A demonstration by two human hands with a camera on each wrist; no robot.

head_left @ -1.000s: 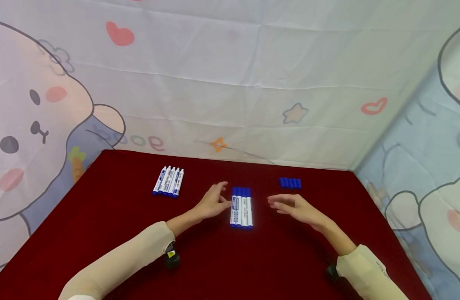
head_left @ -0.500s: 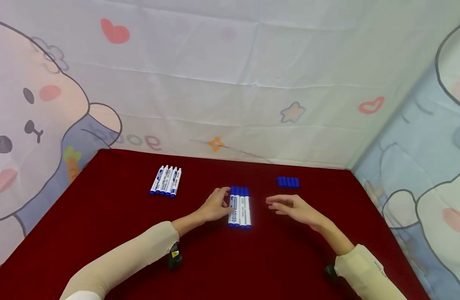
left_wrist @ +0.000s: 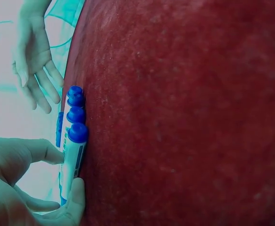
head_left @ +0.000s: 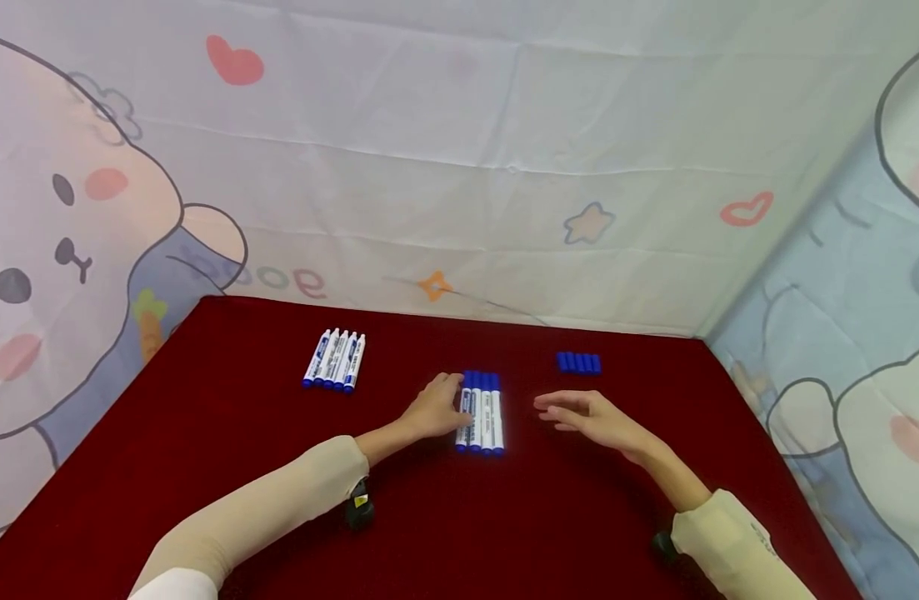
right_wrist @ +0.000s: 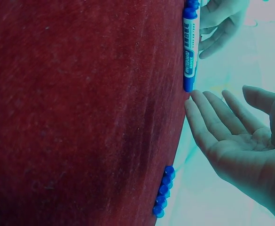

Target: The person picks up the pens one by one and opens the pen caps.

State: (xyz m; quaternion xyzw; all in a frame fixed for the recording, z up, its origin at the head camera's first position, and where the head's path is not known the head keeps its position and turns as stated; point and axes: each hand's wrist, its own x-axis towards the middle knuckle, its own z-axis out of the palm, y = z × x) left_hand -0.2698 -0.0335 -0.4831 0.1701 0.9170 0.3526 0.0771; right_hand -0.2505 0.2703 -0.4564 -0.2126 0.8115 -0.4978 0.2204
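Observation:
Four-wide row aside, several white markers with blue caps (head_left: 486,412) lie side by side on the dark red cloth in the head view, caps pointing away. My left hand (head_left: 433,408) pinches the leftmost marker (left_wrist: 72,157) with thumb and fingers; in the left wrist view the thumb lies across its barrel and a fingertip presses its side near the cap. My right hand (head_left: 597,419) hovers to the right of the row, fingers relaxed and holding nothing. Its open palm shows in the right wrist view, fingertips apart from the nearest marker (right_wrist: 190,49).
At the back left, several uncapped white markers (head_left: 335,360) lie in a slanted row. Several loose blue caps (head_left: 579,363) are lined up at the back right. A printed cloth backdrop (head_left: 399,167) rises behind the red tabletop (head_left: 429,533).
My left hand has moved right from beside the row, and its thumb and fingers have closed on the leftmost marker. The right hand has stayed nearly still.

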